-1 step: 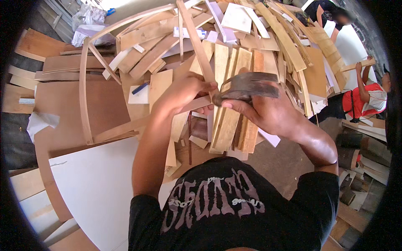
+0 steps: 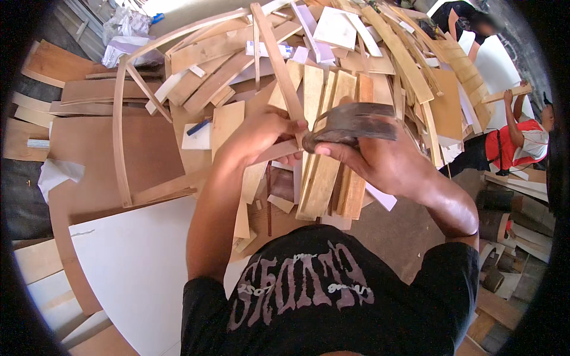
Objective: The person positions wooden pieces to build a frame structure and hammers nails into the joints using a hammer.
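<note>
My left hand [image 2: 264,135] grips the joint where a long thin wooden strip [image 2: 274,56] meets a lower strip [image 2: 169,190] of a light bent-wood frame [image 2: 119,127]. My right hand [image 2: 380,157] is closed around a dark grey-brown curved object [image 2: 353,121], held just right of that joint and almost touching my left fingers. What kind of tool this object is I cannot tell. Both hands hover above a bundle of pale wooden slats [image 2: 320,172].
Offcuts and plywood strips are heaped at the top [image 2: 380,53]. A brown board [image 2: 98,154] and a white panel [image 2: 130,261] lie at the left. At the right a person in a red shirt [image 2: 513,145] holds a wooden strip; another person [image 2: 466,21] is further back.
</note>
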Motion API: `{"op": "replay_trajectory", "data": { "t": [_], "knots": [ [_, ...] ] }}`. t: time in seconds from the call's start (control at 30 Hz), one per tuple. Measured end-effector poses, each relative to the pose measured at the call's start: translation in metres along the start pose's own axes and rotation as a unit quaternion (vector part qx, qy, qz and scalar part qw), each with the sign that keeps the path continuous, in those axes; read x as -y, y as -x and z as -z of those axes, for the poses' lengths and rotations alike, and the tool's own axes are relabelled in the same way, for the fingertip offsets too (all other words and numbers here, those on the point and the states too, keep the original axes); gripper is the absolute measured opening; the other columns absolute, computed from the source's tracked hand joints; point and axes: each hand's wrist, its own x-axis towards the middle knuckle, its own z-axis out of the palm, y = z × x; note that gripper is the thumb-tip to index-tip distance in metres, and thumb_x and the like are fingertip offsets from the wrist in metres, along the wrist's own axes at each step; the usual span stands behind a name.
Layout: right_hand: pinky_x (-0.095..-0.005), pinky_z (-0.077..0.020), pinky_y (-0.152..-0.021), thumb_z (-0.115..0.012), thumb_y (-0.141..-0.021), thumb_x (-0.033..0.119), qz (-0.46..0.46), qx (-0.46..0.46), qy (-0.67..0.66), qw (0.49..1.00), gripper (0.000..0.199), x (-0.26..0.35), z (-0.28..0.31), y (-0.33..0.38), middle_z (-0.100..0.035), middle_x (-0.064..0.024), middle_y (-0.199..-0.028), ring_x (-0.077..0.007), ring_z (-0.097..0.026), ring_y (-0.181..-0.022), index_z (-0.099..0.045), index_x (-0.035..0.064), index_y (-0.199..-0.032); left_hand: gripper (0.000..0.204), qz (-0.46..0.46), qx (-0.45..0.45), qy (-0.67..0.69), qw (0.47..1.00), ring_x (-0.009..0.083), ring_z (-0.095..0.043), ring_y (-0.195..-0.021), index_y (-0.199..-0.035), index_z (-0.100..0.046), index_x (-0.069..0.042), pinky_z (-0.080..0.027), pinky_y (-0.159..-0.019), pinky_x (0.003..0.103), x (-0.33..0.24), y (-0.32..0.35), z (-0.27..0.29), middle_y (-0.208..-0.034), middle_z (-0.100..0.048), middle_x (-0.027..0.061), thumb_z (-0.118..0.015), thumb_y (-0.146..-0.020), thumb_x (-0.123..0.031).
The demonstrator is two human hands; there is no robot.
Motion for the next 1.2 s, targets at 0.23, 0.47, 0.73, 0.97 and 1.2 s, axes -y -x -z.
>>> {"op": "replay_trajectory", "data": {
  "t": [0.23,0.47,0.73,0.97,1.2],
  "knots": [
    [-0.0407,-0.0517,-0.072,-0.067,-0.091,0.029,-0.014,0.014,-0.019,1.000,0.031,-0.006,-0.002,-0.001,-0.068,-0.0186,-0.095,-0.0360,-0.065,-0.083,-0.068,-0.0014,-0.096,0.025,0.007,0.006,0.036,0.999,0.0246,-0.067,-0.058,-0.093,-0.066,0.006,-0.054,-0.047,0.033,-0.002,0.001,0.005,-0.075,-0.067,0.0159,-0.061,-0.092,-0.019],
    [-0.0433,-0.0507,-0.071,-0.067,-0.091,0.030,-0.026,-0.010,0.024,0.999,0.033,-0.009,-0.011,0.006,-0.065,-0.0192,-0.084,-0.0394,-0.063,-0.077,-0.067,-0.0028,-0.093,0.025,0.020,0.023,0.028,0.999,0.0236,-0.066,-0.059,-0.099,-0.063,0.006,-0.055,-0.049,0.034,-0.005,-0.001,-0.001,-0.080,-0.066,0.0151,-0.058,-0.094,-0.018],
    [-0.0383,-0.0488,-0.075,-0.064,-0.096,0.028,-0.226,-0.045,-0.176,0.957,0.031,0.008,0.000,0.024,-0.065,-0.0136,-0.092,-0.0262,-0.062,-0.083,-0.062,-0.0006,-0.108,0.031,0.009,-0.014,-0.019,1.000,0.0205,-0.067,-0.060,-0.094,-0.065,0.006,-0.054,-0.048,0.031,-0.006,0.008,-0.004,-0.080,-0.068,0.0141,-0.057,-0.095,-0.024],
    [-0.0229,-0.0455,-0.058,-0.061,-0.098,0.023,-0.333,-0.126,-0.360,0.863,0.027,-0.002,-0.025,0.064,-0.065,-0.0047,-0.087,-0.0079,-0.055,-0.069,-0.058,0.0014,-0.114,0.048,-0.106,-0.221,-0.473,0.846,0.0342,-0.066,-0.064,-0.090,-0.066,0.004,-0.051,-0.064,0.043,0.001,0.051,-0.005,-0.065,-0.065,0.0186,-0.059,-0.095,-0.043],
    [-0.0221,-0.0432,-0.049,-0.053,-0.100,0.017,-0.306,-0.241,-0.404,0.828,0.026,0.006,-0.066,0.077,-0.065,-0.0101,-0.087,-0.0083,-0.052,-0.055,-0.053,-0.0031,-0.118,0.033,-0.315,-0.345,-0.537,0.703,0.0287,-0.067,-0.077,-0.095,-0.069,-0.005,-0.048,-0.090,0.045,0.039,0.092,-0.004,-0.075,-0.070,0.0103,-0.073,-0.084,-0.035]
  ]
}}
